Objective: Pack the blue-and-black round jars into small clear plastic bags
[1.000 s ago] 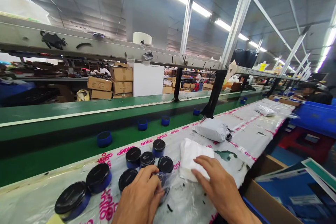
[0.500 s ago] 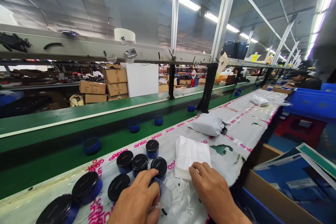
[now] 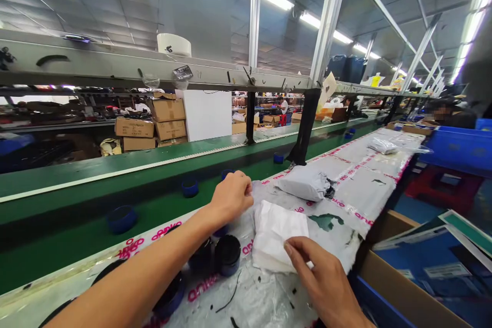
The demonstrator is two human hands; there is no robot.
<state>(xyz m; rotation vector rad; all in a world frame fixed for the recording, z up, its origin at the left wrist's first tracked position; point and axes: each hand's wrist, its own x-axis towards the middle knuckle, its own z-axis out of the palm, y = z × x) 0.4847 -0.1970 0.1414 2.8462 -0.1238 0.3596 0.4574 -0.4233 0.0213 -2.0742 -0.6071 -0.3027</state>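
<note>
My left hand [image 3: 232, 197] reaches over the belt-side edge of the bench, fingers curled in. What it holds, if anything, is hidden. Under and beside my left forearm stand several round blue units with black tops; one of them [image 3: 227, 255] shows whole, the others are partly covered. My right hand [image 3: 323, 277] pinches the near right edge of a thin white sheet on a flat stack of white sheets [image 3: 279, 230]. Behind that stack lies a white plastic packet [image 3: 302, 183].
A green conveyor belt [image 3: 154, 200] runs beyond the bench, carrying several spaced blue units [image 3: 122, 219]. A metal post with a black-wrapped foot [image 3: 305, 128] stands by the belt. To my right are an open carton [image 3: 407, 287] and a blue crate [image 3: 461, 151]; a person sits farther back.
My left hand has moved from among the blue units up and forward to the bench's belt side. My right hand has shifted slightly right, and the top white sheet has shifted. Belt units have slid left.
</note>
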